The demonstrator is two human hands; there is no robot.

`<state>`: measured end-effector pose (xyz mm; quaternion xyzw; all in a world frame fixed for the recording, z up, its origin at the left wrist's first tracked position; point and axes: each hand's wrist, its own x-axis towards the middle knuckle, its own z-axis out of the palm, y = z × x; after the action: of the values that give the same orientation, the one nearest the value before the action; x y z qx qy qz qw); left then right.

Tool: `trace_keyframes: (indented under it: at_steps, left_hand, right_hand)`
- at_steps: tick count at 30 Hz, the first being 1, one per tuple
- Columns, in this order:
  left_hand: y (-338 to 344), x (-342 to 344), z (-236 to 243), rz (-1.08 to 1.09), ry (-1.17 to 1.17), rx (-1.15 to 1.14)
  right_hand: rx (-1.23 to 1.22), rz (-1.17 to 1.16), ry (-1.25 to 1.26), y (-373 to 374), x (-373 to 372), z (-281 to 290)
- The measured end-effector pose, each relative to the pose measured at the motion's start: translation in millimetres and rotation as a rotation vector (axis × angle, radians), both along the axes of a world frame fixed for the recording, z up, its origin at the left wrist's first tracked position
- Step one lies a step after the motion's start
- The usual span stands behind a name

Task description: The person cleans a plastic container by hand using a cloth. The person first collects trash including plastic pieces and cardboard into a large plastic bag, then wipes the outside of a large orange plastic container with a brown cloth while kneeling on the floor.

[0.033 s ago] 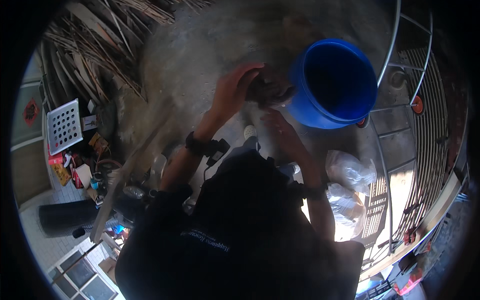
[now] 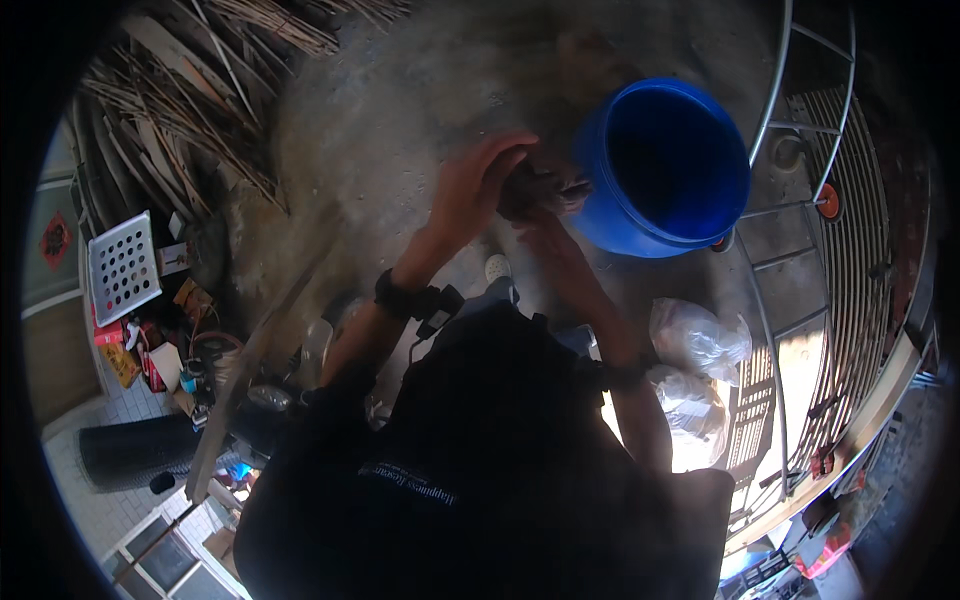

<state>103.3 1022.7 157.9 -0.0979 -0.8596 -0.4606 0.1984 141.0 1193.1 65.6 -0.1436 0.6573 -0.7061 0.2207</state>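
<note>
My left hand (image 2: 470, 180) is closed around a dark brown, crumpled bundle (image 2: 535, 188) whose material I cannot make out. Just beneath the bundle is my right hand (image 2: 550, 240), blurred, with fingertips at its underside; whether they grip it is unclear. The bundle is held beside the left wall of a large blue plastic barrel (image 2: 610, 220), whose inside is too dark to make out. My foot in a light shoe (image 2: 498, 268) shows on the concrete floor below my hands.
Wooden sticks (image 2: 180, 110) pile at upper left, above a white perforated crate (image 2: 122, 265) and clutter. A metal frame with red wheels (image 2: 828, 200) stands right of the barrel, beside slatted metal racks (image 2: 850, 300). Clear plastic bags (image 2: 700, 340) lie at lower right. A dark mesh roll (image 2: 130, 450) lies lower left.
Both hands and the bundle have shifted very slightly, with the left hand a little lower and further right. The surroundings sit slightly to the left in the view.
</note>
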Motion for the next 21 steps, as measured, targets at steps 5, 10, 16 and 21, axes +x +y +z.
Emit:
trace_keyframes:
  at_steps: [5,10,16,21]
  left_hand:
    - [-14.6,-10.4,14.9,-0.376,0.107,0.127]
    - [-41.0,-10.5,19.0,-0.408,0.104,0.127]
    - [-99.5,-8.7,11.3,-0.293,0.056,0.058]
    - [-112.0,-44.1,7.3,-0.314,0.067,-0.069]
  right_hand:
    - [0.08,-0.37,-0.031,-55.0,-41.8,-74.9]
    - [-0.448,-0.262,-0.204,-80.1,-41.1,-119.9]
    - [-1.895,-0.101,-1.273,-184.3,-122.6,-108.7]
    - [-1.013,-0.684,-0.791,-208.4,-221.2,-82.4]
